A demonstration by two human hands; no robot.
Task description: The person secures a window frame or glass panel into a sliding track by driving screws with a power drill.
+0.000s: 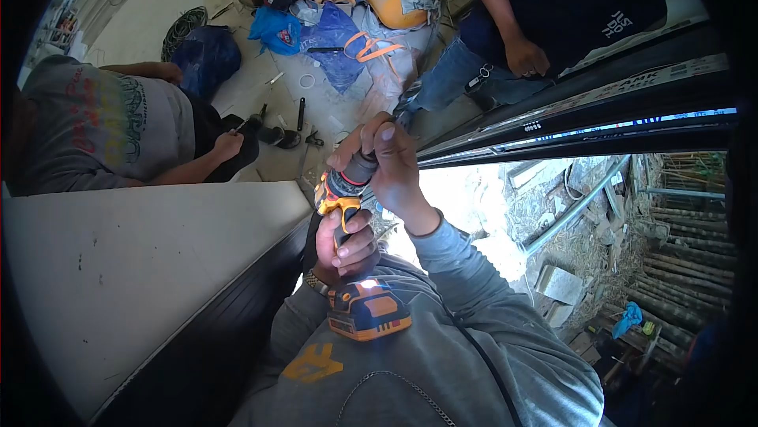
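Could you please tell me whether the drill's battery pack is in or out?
In: the battery pack sits at the foot of the drill, below the left hand wrapped around its handle.

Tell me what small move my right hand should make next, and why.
I'd probably ease your right hand clear of the chuck before running the drill: it is wrapped around that front end, which would likely spin, while your left hand grips the handle. The covering hand also hides what the chuck holds.

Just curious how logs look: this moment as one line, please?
power drill | left hand: gripping handle | right hand: on chuck | battery: attached
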